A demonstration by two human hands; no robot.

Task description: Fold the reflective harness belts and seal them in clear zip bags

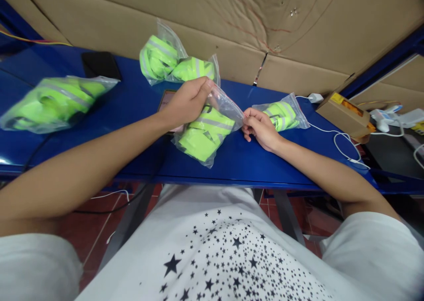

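A clear zip bag (pixel 208 135) with neon-yellow reflective straps inside hangs between my hands over the blue table. My left hand (pixel 189 101) pinches the top left corner of the bag's red-lined seal. At the seal's other end, my right hand (pixel 261 127) grips the right corner with thumb and fingers. Just past my right hand lies another bag of neon straps (pixel 283 114). Two more filled bags, a left one (pixel 160 59) and a right one (pixel 195 70), rest behind my left hand. Partly covered by my left hand is a flat framed item (pixel 166 100).
On the left of the blue table (pixel 132 159) sits a larger bag of neon straps (pixel 59 102), near a black phone (pixel 100 65). A cardboard box (pixel 344 115), a white charger (pixel 315 98) and white cables are at the right. Cardboard panels (pixel 212 36) line the back.
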